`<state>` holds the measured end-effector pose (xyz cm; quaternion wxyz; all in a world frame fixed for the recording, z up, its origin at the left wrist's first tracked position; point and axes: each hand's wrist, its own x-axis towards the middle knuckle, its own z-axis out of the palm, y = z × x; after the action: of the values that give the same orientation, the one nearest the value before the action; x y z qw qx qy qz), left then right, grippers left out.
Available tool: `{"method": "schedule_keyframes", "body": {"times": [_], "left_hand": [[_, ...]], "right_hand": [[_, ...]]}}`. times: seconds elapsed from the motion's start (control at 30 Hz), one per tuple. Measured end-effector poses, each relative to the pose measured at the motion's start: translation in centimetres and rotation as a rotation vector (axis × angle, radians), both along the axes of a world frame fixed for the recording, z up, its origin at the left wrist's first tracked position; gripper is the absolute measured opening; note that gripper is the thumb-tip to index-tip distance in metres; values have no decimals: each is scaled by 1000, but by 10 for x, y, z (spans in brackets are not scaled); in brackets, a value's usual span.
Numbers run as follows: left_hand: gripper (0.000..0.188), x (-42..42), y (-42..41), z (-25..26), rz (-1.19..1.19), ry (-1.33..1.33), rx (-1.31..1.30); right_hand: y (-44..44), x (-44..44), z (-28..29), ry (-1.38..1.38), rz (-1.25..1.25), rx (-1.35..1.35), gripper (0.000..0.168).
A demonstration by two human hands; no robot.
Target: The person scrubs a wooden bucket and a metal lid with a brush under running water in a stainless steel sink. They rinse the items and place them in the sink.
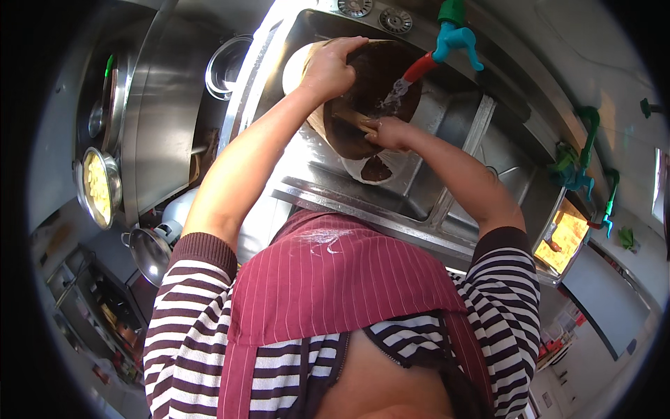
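Observation:
A large vessel, pale and wood-like outside (297, 68) with a dark brown inside, lies tilted in the steel sink basin (434, 120). My left hand (330, 68) grips its upper left rim. Low at the opening, my right hand (390, 132) is closed around a pale, slender, wood-like piece (348, 116); whether this is a tool or part of the vessel is unclear. Water runs from the red spout of a blue tap (451, 42) into the vessel. Beneath it sits a whitish rounded thing (374, 170) with a brown patch, partly hidden.
A divider (479, 125) separates a second basin on the right. Two drain strainers (395, 21) lie on the back ledge. More taps (578, 178) line the wall. Left stand an empty metal pot (225, 73), a bowl of pale yellow pieces (98, 186) and another pan (149, 254).

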<state>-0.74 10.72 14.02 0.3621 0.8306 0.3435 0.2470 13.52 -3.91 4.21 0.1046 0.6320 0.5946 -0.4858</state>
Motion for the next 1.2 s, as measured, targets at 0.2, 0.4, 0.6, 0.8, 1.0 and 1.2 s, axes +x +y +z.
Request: {"method": "schedule_keyframes", "body": {"times": [0.2,0.4,0.6,0.8,1.0,1.2], "left_hand": [[52,8,11,6,65,93,-73],[54,24,-11,-15,-65,30,70],[52,38,-18,-6,-117,107,30],[73,4,37,-2,-160,124,209],[88,-81,-101,-43,397,65,172],[66,-75,-50,-40,269,-147,104]], "right_hand": [[-2,62,77,-530,-68,354,44],[-82,-31,44,172,-263,123,55],[-110,26,69,-211,-269,95,54],[-102,36,87,-273,-370,285,53],[-100,9,78,34,-626,246,55],[-88,-3,76,94,-653,200,56]]}}
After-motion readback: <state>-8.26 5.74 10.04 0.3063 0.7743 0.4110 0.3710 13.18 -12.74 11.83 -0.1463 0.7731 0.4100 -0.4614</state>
